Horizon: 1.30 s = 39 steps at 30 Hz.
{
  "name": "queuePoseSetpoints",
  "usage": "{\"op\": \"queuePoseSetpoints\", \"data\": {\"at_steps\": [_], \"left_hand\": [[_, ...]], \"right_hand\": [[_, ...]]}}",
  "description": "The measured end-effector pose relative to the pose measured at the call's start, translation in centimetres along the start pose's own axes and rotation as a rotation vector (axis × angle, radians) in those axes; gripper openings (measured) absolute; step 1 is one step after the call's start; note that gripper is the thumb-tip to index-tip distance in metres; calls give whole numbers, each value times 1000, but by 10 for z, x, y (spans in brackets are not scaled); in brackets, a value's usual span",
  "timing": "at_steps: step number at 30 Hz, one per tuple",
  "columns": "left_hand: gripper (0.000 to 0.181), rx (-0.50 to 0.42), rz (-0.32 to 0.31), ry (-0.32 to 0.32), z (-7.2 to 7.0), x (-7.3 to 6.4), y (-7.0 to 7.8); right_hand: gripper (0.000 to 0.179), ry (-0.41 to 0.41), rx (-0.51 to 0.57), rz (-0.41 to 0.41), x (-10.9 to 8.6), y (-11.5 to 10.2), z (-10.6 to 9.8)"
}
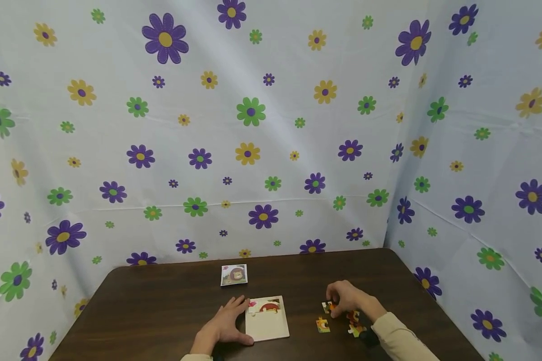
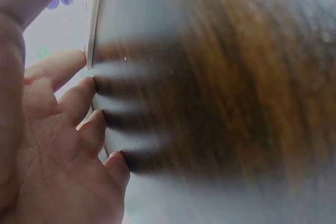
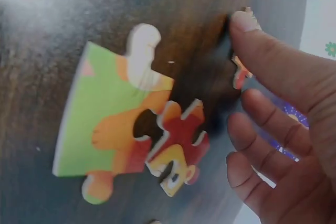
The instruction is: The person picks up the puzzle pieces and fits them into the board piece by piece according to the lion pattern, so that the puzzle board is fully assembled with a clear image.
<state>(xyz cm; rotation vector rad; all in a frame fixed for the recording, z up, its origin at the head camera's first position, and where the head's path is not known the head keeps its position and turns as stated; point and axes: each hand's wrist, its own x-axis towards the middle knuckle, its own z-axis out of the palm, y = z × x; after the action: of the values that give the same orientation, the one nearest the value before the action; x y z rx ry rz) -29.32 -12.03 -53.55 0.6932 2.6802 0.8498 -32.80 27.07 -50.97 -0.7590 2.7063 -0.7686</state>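
My left hand (image 1: 226, 322) lies spread on the table with thumb and fingertips along the left side of a square puzzle tray (image 1: 271, 328). In the left wrist view, its fingers (image 2: 79, 100) reach straight to the tabletop beside the tray's edge. Along the tray's top sit joined puzzle pieces (image 1: 268, 306), with pink, white and red-brown parts. To the right, my right hand (image 1: 347, 297) pinches a jigsaw piece (image 3: 240, 72) low over the table, its index finger hidden behind the thumb. Near that hand lie a green-and-orange piece (image 3: 121, 114) and a red-and-yellow piece (image 3: 178, 145).
A small square picture card (image 1: 234, 275) showing a lion lies behind the tray. Another loose piece (image 1: 322, 325) lies between the tray and my right hand. The dark wooden table (image 1: 171, 296) is bordered by a flowered white cloth (image 1: 289, 125).
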Motion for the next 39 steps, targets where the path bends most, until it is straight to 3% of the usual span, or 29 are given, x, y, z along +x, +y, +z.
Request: {"op": "queuePoseSetpoints", "data": {"at_steps": [9, 18, 23, 33, 39], "left_hand": [[96, -8, -11, -19, 9, -3, 0], [95, 10, 11, 3, 1, -5, 3], [95, -3, 3, -3, -1, -5, 5], [96, 0, -3, 9, 1, -4, 4], [97, 1, 11, 18, -1, -1, 1]], "right_hand": [[27, 14, 46, -4, -3, 1, 12], [30, 97, 23, -13, 3, -1, 13], [24, 151, 46, -39, 6, -6, 13], [17, 206, 133, -48, 25, -32, 17], [14, 210, 252, -82, 41, -59, 26]]}}
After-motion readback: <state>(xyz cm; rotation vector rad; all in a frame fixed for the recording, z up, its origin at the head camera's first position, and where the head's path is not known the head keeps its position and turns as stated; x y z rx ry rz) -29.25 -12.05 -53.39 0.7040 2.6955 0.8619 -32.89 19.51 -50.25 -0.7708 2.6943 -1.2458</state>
